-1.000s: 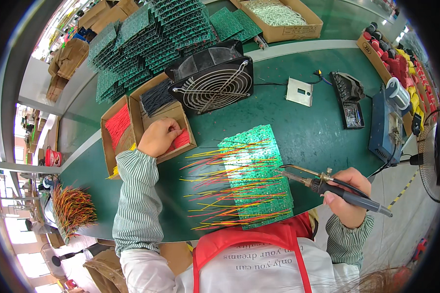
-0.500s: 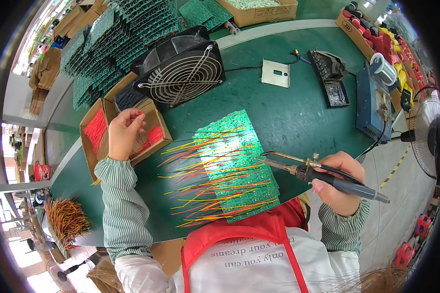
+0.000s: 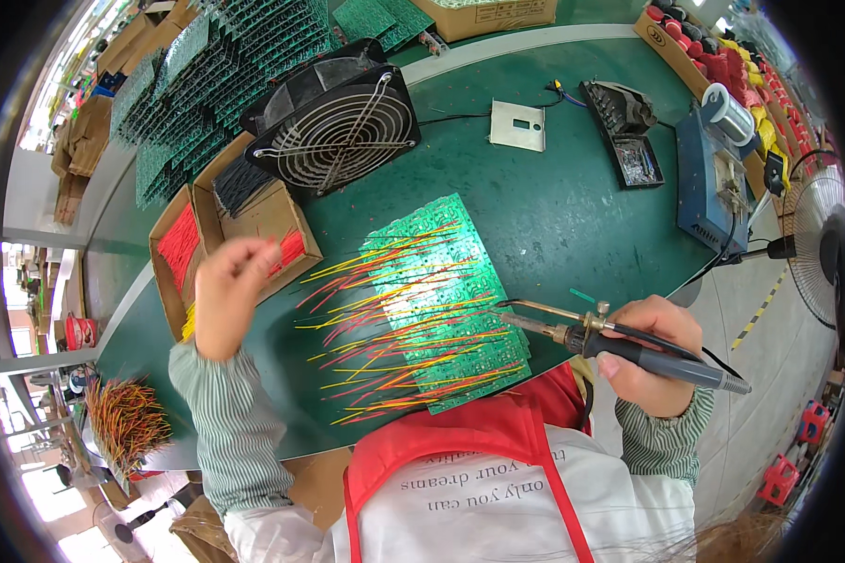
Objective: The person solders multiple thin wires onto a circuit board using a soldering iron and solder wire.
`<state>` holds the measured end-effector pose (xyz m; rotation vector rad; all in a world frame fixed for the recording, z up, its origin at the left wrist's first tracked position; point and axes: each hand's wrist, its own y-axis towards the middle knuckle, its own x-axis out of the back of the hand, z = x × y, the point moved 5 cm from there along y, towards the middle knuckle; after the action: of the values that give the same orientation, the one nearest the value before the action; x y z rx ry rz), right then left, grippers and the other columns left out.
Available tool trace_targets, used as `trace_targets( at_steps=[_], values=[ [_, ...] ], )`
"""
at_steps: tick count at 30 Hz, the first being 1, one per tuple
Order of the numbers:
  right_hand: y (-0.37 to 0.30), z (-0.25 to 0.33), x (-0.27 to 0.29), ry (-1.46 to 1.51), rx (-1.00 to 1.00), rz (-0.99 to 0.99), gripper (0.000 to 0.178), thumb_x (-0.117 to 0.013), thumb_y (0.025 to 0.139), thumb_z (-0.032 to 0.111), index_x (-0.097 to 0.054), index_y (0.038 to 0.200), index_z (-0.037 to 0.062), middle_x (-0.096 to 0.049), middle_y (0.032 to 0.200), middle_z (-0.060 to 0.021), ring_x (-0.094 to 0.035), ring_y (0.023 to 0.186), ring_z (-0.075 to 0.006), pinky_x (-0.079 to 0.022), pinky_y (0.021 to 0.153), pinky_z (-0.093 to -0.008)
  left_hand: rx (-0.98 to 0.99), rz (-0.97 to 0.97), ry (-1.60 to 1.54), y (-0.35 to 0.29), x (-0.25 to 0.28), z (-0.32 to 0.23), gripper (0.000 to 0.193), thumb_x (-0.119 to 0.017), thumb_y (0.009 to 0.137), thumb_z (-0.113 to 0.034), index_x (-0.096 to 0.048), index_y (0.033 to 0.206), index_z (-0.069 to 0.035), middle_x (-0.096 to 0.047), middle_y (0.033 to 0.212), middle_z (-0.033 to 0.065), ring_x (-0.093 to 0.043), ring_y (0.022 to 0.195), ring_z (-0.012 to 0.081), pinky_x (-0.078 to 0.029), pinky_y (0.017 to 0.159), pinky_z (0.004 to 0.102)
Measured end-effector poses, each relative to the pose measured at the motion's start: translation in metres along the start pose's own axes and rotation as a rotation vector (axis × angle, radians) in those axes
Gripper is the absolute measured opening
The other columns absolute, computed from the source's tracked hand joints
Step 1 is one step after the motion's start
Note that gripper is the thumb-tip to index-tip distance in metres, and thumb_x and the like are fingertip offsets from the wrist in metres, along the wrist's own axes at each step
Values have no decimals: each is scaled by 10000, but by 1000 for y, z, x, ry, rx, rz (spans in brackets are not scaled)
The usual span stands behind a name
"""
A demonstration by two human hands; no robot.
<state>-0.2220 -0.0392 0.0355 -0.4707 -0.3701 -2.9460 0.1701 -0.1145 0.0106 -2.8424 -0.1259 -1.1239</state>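
My right hand (image 3: 662,342) grips a grey soldering iron (image 3: 662,364) with a thin metal feed tube along its top. Its tip points left, over the right part of a green circuit board panel (image 3: 474,263); I cannot tell whether it touches. Rows of red, yellow and black wires (image 3: 366,324) lie across the panel and stick out past its left edge. My left hand (image 3: 230,291) is closed in a pinch at the near side of a cardboard box (image 3: 270,211) with red wires (image 3: 292,249) and black wires (image 3: 241,184). Whatever sits between its fingertips is too blurred to name.
Behind the box stand a black fan (image 3: 338,131) and stacked green circuit boards (image 3: 253,56). A metal plate (image 3: 517,126), a black tray (image 3: 638,159) and a blue solder-feed unit (image 3: 709,188) with a wire spool are at the right. A wire bundle (image 3: 127,427) lies at the left edge.
My left hand has drawn back toward me from above the box, fingers still pinched. The right hand keeps the soldering iron over the panel, and the whole view has shifted slightly.
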Motion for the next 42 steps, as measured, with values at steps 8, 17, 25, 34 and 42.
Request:
trace_targets(
  at_steps=[8,17,25,34,42],
  values=[
    [-16,8,-10,-50,138,74,210,-731,625,79,-592,768,13,-619,626,-62,-564,480,-130,-429,467,-238,-388,321,100,-96,-67,-92,95,-679,767,-57,-654,845,-8,-632,762,104,-599,651,202,-460,571,289],
    [-22,12,-22,60,28,160,164,-718,675,52,-585,761,8,-616,609,-53,-567,474,-95,-414,442,-229,-389,423,66,-103,-99,-84,83,-655,806,-79,-622,815,-3,-571,725,83,-562,607,192,-440,537,301],
    [-23,12,-20,67,67,139,171,-719,669,51,-584,764,9,-617,610,-50,-567,476,-102,-410,439,-233,-255,470,1,-106,-91,-82,84,-655,802,-98,-619,800,-23,-555,686,71,-555,578,190,-431,523,309],
    [-40,23,-30,63,23,213,135,-713,627,50,-590,679,30,-596,589,-43,-551,477,-130,-409,440,-257,-260,538,31,-136,-93,-68,92,-677,782,-99,-618,792,-29,-549,673,70,-545,583,206,-438,531,316],
    [-41,13,-48,109,-61,316,145,-712,654,79,-605,741,35,-597,601,-36,-560,496,-131,-417,464,-254,-243,503,-9,-135,-94,-61,104,-698,782,-82,-628,788,-5,-546,675,44,-490,539,109,-402,492,243]
  ],
)
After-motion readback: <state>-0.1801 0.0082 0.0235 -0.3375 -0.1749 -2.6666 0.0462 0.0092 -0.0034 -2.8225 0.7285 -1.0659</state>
